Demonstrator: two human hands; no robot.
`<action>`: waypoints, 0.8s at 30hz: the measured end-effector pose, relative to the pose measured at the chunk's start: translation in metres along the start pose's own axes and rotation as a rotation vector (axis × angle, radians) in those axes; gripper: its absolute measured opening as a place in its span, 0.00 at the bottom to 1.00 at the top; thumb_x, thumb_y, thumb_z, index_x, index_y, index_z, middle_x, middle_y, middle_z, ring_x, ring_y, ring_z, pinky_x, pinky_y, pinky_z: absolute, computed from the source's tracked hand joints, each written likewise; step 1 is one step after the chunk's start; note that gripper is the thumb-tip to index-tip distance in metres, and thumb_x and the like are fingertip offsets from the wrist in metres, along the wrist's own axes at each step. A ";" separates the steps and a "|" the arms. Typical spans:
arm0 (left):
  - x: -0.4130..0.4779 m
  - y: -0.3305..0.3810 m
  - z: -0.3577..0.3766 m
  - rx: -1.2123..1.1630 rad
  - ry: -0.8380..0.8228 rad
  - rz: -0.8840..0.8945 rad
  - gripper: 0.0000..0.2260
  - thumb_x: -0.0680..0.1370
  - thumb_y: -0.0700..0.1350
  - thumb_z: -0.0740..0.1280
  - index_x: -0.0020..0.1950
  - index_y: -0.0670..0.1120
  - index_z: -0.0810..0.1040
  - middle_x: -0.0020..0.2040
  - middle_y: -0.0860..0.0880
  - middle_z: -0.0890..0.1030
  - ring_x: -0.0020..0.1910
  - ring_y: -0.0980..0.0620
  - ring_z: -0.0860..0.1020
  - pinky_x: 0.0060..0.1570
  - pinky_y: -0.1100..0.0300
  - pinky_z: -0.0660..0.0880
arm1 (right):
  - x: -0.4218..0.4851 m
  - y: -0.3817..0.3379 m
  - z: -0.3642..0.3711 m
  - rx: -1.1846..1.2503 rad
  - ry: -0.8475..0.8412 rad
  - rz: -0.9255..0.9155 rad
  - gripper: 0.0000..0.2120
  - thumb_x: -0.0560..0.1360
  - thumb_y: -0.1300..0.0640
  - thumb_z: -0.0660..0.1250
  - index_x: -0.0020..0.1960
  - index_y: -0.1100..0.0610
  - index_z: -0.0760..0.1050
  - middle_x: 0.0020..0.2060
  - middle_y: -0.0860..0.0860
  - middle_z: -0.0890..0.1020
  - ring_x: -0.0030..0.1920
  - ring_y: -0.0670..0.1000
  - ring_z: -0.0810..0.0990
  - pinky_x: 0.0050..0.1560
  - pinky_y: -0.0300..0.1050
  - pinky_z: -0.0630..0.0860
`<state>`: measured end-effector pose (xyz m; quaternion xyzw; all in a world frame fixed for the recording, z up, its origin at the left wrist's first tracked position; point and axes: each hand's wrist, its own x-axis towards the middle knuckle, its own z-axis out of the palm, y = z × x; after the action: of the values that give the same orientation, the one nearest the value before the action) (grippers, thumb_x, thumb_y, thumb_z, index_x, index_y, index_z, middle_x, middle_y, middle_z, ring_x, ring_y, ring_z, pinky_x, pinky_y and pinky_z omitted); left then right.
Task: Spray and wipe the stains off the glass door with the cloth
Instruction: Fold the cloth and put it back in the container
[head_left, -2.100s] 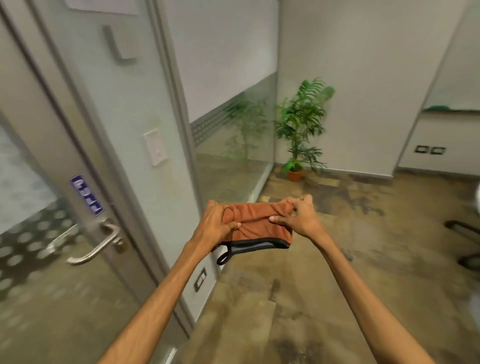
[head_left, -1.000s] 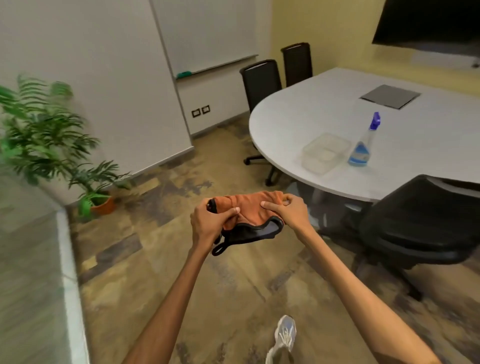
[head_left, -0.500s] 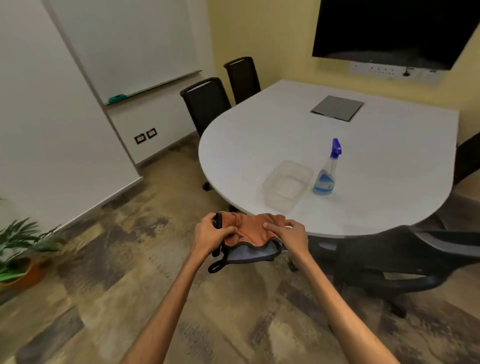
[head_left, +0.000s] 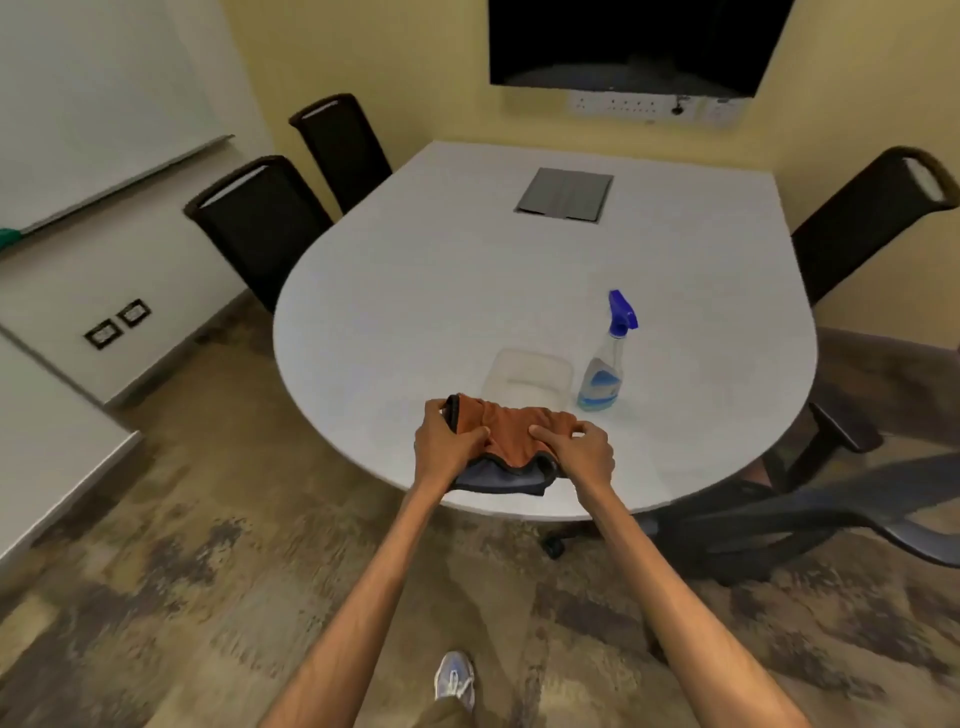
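Both hands, left (head_left: 448, 448) and right (head_left: 581, 450), gripped the orange cloth (head_left: 511, 437) over the table (head_left: 415, 291) edge, spray bottle (head_left: 605, 364) nearby.

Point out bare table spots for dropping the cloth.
Bare: table left of the clear container, up to the grey panel; also right of the spray bottle to the rim. Crowded: the near edge, where both hands hold the cloth before container and bottle.

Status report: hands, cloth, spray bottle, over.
Left hand and right hand both gripping orange cloth. Blue-capped clear spray bottle upright on white table, untouched.
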<state>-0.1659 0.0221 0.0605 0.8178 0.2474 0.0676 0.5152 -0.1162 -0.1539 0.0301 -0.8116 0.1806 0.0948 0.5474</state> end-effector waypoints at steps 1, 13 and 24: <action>0.016 0.000 0.004 0.015 -0.019 0.007 0.28 0.69 0.44 0.77 0.65 0.44 0.70 0.60 0.43 0.79 0.58 0.42 0.79 0.54 0.53 0.75 | 0.010 -0.006 0.007 -0.008 0.029 0.018 0.34 0.62 0.38 0.78 0.61 0.55 0.76 0.57 0.56 0.83 0.55 0.58 0.82 0.56 0.52 0.79; 0.136 -0.012 0.069 0.339 -0.189 0.151 0.17 0.72 0.43 0.71 0.56 0.40 0.70 0.51 0.42 0.80 0.50 0.40 0.79 0.47 0.52 0.73 | 0.106 -0.020 0.050 -0.281 0.072 0.141 0.26 0.72 0.46 0.71 0.63 0.59 0.73 0.60 0.59 0.80 0.60 0.62 0.79 0.57 0.50 0.75; 0.179 -0.055 0.109 0.944 -0.326 0.294 0.10 0.80 0.47 0.62 0.60 0.49 0.73 0.56 0.50 0.80 0.64 0.48 0.70 0.67 0.51 0.60 | 0.147 0.026 0.081 -0.930 0.055 -0.111 0.13 0.73 0.51 0.66 0.55 0.55 0.76 0.63 0.55 0.72 0.63 0.57 0.69 0.58 0.52 0.69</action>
<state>0.0114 0.0379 -0.0635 0.9871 0.0499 -0.1082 0.1073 0.0117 -0.1158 -0.0749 -0.9814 0.0900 0.1146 0.1249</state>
